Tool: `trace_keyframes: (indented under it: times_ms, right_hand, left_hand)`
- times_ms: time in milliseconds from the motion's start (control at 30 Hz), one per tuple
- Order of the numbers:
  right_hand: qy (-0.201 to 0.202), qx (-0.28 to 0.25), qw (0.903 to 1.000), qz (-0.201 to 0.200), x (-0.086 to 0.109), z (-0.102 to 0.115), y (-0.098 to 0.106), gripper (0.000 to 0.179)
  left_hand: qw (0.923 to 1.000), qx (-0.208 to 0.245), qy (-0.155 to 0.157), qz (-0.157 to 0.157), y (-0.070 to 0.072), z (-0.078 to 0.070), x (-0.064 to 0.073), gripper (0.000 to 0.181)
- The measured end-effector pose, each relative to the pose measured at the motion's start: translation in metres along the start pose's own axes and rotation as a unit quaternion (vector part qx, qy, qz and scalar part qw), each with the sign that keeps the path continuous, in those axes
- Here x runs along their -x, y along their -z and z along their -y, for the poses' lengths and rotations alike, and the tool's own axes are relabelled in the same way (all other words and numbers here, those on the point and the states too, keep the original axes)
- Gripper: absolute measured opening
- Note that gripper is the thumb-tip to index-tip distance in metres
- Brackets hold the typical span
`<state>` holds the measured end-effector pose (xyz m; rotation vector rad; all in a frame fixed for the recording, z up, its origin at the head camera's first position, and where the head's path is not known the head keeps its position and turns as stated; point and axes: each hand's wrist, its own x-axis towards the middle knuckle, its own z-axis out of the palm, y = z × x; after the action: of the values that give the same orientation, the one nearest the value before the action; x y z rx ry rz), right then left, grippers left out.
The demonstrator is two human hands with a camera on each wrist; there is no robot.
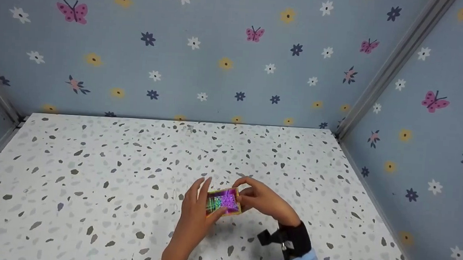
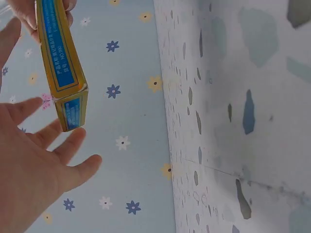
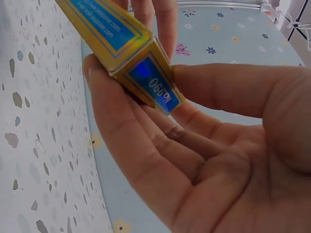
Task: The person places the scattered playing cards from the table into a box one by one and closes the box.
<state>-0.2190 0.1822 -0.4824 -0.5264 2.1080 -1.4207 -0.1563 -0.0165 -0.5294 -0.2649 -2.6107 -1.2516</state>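
A small playing-card box (image 1: 224, 201) with a shiny purple and green face and yellow edges is held above the table. In the right wrist view, the thumb and index finger of my right hand (image 3: 218, 131) pinch the box's end (image 3: 151, 81), marked No.990 on blue. At the box's other end is my left hand (image 1: 194, 208), its fingers spread and mostly straight. Its thumb overlaps the box's face in the head view, but the left wrist view shows a gap beside the yellow and blue box side (image 2: 60, 48). Contact with the left fingertips is unclear.
Below the hands lies a white table (image 1: 104, 170) with grey speckles. A blue wall (image 1: 206, 24) with flowers and butterflies rises at the back, and a similar panel (image 1: 436, 130) stands on the right. A black wrist strap (image 1: 297, 238) carries a small mount on the right arm.
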Motion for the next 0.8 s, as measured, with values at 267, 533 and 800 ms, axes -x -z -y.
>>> trace_keyframes:
  times_ms: [267,533,800]
  right_hand:
    - [0.002,-0.02,0.9996,-0.018,-0.003,-0.004,-0.003,0.023]
    - [-0.04,-0.011,0.9986,-0.034,-0.011,-0.013,-0.013,0.023]
    - [-0.072,0.034,0.996,-0.04,-0.016,-0.017,-0.022,0.031]
  left_hand:
    - [0.984,0.103,0.142,0.03,0.006,-0.001,-0.002,0.056]
    - [0.9704,0.113,0.202,0.069,0.002,0.0,-0.002,0.063]
    - [0.9599,0.134,0.222,0.106,0.0,0.003,-0.001,0.068]
